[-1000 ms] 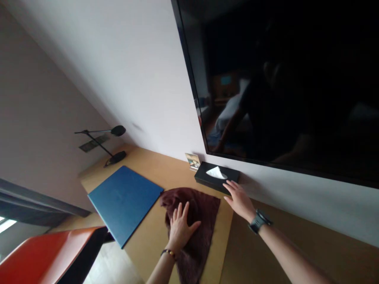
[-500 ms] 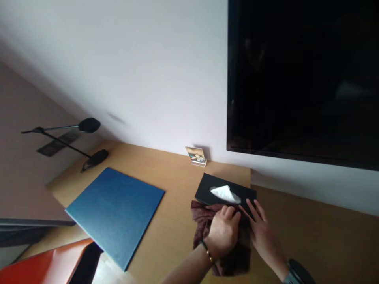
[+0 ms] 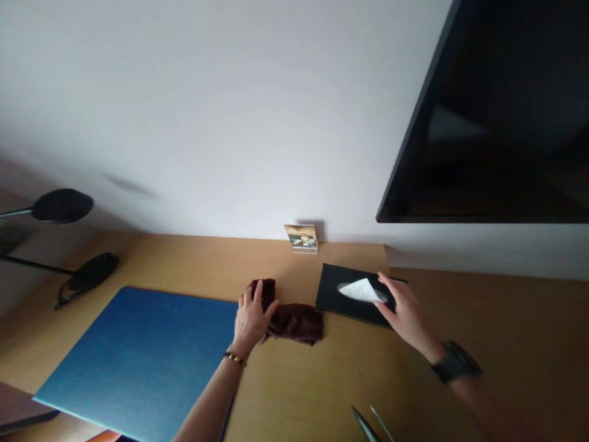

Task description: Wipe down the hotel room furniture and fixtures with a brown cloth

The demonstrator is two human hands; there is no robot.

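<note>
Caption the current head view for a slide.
Left hand on a maroon cloth, right hand at a black tissue box.

The television [image 3: 497,123] runs out past the top and right edges; the desk lamp [image 3: 64,205] (its arms, mainly) is cut off at left.

My head camera looks forward and down across the surface [image 3: 294,387] to the wall [image 3: 221,123]. My hands show from above, fairly near.
</note>
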